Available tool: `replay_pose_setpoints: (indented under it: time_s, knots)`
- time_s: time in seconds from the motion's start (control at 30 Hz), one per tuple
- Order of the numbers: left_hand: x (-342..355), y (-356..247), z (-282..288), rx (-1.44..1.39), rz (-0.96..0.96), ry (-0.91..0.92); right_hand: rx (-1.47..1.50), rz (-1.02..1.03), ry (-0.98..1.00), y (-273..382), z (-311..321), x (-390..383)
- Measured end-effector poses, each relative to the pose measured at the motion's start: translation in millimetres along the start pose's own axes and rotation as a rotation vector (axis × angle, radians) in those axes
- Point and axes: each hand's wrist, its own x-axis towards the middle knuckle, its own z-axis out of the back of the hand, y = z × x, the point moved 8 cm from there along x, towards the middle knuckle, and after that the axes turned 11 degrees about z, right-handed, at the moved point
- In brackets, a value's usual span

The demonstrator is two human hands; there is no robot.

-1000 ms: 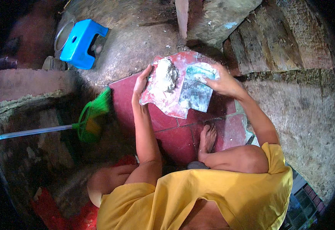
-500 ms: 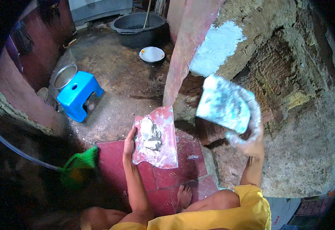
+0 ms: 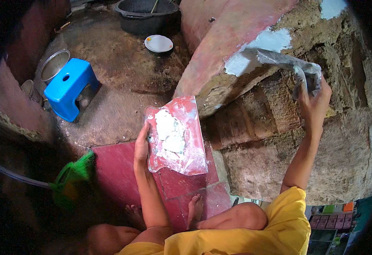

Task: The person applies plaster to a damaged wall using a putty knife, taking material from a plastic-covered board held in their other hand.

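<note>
My left hand (image 3: 141, 144) grips the left edge of a red board (image 3: 193, 127), held level over the floor tiles. A lump of white putty (image 3: 169, 134) lies on the board, with thin smears around it. To the right, my right hand (image 3: 315, 100) is closed around a smeared flat plastering trowel (image 3: 279, 59), seen nearly edge-on. The trowel's far end is at a white putty patch (image 3: 239, 63) on the rough wall (image 3: 254, 91); whether its whole face touches cannot be made out. White residue coats my right fingers.
A blue plastic stool (image 3: 69, 89) stands at left beside a round metal pan (image 3: 55, 66). Farther back are a large dark basin (image 3: 149, 21) and a white plate (image 3: 158, 43). A green net bag (image 3: 73, 174) sits lower left. Another white patch (image 3: 332, 7) marks the wall's upper right.
My right hand has moved up and right, turning the trowel from face-on to nearly edge-on against the wall. The board stays in my left hand. The whole view has shifted.
</note>
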Motion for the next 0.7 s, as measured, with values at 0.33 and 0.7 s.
replay_pose_setpoints:
  time_s: [0.33,0.7]
  knots:
    - [0.1,4.3,1.9,-0.052,0.070,0.033,-0.286,0.079,0.122,7.5,-10.1,26.2]
    - [-0.7,-1.9,7.2,0.062,-0.009,-0.087,-0.218,0.010,-0.068,15.0,25.6,26.7]
